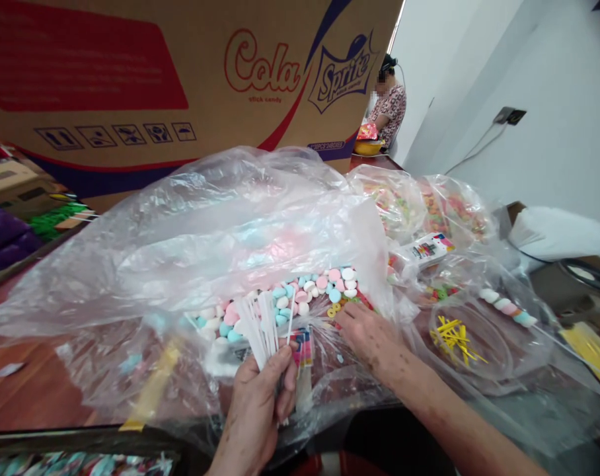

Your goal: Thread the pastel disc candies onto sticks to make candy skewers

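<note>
Above my left hand [258, 403], gripped white sticks [261, 327] fan out; beside it, my right hand [367, 334] lies open near pastel candies [324, 284].

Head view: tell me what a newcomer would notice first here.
The huge brown cardboard box printed Cola and Sprite fills the top left. Below it, mid-frame, a big crumpled clear plastic bag holds pink, blue and white oval candies. In front, the left hand grips a bunch of thin white sticks, while the right hand rests at the edge of the candies beside it.
</note>
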{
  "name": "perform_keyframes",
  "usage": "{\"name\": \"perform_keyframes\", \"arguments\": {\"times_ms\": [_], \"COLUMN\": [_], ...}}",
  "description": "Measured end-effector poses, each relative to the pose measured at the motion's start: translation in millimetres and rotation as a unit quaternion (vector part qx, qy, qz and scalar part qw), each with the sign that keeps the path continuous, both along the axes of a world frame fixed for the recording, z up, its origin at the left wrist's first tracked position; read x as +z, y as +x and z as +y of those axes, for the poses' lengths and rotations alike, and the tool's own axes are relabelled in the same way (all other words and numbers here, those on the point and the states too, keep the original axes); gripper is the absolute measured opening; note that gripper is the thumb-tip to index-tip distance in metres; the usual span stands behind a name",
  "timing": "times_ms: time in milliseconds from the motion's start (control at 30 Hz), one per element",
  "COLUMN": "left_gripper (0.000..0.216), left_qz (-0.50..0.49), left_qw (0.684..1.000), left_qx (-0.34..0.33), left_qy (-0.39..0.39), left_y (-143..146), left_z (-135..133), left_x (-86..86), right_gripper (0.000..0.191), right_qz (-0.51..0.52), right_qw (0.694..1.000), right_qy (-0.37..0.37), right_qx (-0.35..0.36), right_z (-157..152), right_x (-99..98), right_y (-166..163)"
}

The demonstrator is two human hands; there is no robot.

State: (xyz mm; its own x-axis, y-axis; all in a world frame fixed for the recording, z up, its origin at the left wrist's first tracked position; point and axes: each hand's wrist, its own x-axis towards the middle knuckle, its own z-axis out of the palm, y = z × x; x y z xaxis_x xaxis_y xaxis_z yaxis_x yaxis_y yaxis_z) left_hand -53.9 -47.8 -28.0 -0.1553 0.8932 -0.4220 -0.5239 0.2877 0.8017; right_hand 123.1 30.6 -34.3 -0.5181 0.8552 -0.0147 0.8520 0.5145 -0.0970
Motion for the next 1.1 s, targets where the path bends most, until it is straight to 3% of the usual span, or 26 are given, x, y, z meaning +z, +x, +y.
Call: {"name": "perform_keyframes", "arguments": {"times_ms": [200, 367, 467, 633, 800, 967, 1100], "left_gripper": [0.028, 0.029, 0.028, 0.03, 0.026, 0.026, 0.025], "left_qz": [0.002, 0.003, 0.001, -0.007, -0.01, 0.0, 0.001], "left_qw": [1.0, 1.0, 1.0, 1.0, 1.0, 1.0, 1.0], "left_qx": [-0.004, 0.004, 0.011, 0.01, 0.003, -0.016, -0.013], "left_qy": [-0.001, -0.003, -0.006, -0.008, 0.002, 0.009, 0.008], "left_y": [-0.8, -1.3, -0.5, -0.7, -1.6, -1.6, -1.6], "left_z": [-1.2, -0.1, 0.2, -1.2, -2.2, -1.8, -2.0], "left_x": [-2.3, -5.4, -5.0, -4.0, -5.4, -7.8, -8.0], "right_gripper": [0.018, 0.023, 0.022, 0.022, 0.024, 0.02, 0.022], "right_qz": [0.023, -0.009, -0.034, 0.077, 0.2, 0.114, 0.045], "right_qw": [0.999, 0.996, 0.994, 0.995, 0.979, 0.993, 0.999], "right_qy": [-0.04, 0.039, 0.071, 0.016, 0.02, -0.019, 0.005], "right_qx": [0.029, -0.084, -0.07, 0.064, -0.03, -0.024, 0.02], "right_z": [7.2, 19.2, 19.7, 12.8, 21.4, 24.3, 25.7], "right_x": [21.5, 32.3, 23.4, 16.5, 21.9, 25.1, 22.9], "right_y": [3.4, -6.4, -20.6, -25.0, 5.6, 9.5, -9.2]}}
